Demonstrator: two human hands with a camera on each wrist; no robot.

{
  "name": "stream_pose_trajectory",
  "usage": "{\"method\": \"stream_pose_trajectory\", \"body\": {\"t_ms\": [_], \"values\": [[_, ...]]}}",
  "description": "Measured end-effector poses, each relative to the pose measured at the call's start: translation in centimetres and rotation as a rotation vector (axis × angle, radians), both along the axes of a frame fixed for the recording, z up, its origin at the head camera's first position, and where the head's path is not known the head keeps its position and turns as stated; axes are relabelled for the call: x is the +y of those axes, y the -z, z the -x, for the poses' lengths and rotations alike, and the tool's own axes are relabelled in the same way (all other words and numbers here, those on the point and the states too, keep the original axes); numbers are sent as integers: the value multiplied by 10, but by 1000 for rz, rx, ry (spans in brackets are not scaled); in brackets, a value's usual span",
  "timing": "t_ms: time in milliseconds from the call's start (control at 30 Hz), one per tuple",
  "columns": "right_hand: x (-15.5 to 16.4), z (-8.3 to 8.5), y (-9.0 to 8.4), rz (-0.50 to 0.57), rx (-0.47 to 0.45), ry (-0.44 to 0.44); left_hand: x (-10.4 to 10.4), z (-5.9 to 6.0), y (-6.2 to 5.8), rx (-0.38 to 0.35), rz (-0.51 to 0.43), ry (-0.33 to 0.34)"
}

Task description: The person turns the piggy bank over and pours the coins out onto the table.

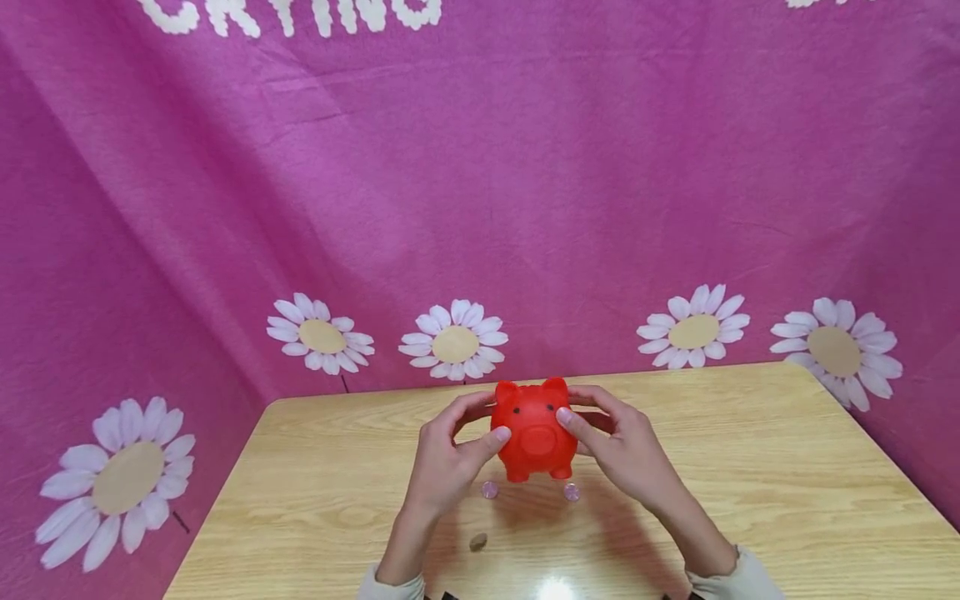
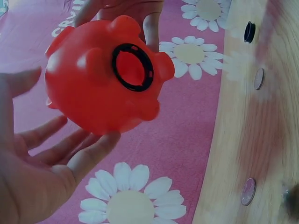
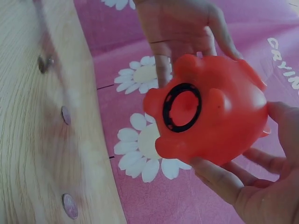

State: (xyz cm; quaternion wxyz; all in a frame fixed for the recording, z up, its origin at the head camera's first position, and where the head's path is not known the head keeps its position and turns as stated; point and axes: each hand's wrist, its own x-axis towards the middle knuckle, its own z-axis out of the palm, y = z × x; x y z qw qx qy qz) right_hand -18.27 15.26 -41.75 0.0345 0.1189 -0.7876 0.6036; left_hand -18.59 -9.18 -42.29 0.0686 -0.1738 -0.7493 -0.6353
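Note:
A red piggy bank [image 1: 537, 433] is held up off the table between both hands, its snout toward the head camera. My left hand [image 1: 446, 462] grips its left side, the thumb beside the snout. On the other side my right hand [image 1: 630, 450] holds it, the thumb near an eye. Both wrist views show the underside, where a black ring [image 2: 148, 74] lines an open round hole. Below the piggy bank, two silvery coins [image 1: 490, 490] lie apart on the table. A black plug [image 2: 250, 31] sits on the wood in the left wrist view.
Nearer the table's front is a small brownish piece [image 1: 477, 542], too blurred to tell what it is. The light wooden table [image 1: 322, 475] ends against a pink cloth [image 1: 525, 183] with white daisies, which also hangs along both sides.

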Motion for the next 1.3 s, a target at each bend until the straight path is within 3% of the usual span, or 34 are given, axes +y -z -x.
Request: {"method": "stream_pose_trajectory", "body": {"t_ms": [133,300,500,900,1133,1300], "values": [[1,2,-2,36,-12,16,0,0,-2,31,-10,72],[1,2,-1,62,18,-1,2,-3,-3,18,-25,65],[3,1,-1,8,66,-9,3,-4,-4,4,-8,81],[8,-1,-4,122,2,-118,-1,-4,-5,36,-24,114],[8,0,-1,97,-52,-151,-1,-2,-3,26,-19,110],[10,2,1,105,5,-175,0,-2,-2,75,0,92]]}}
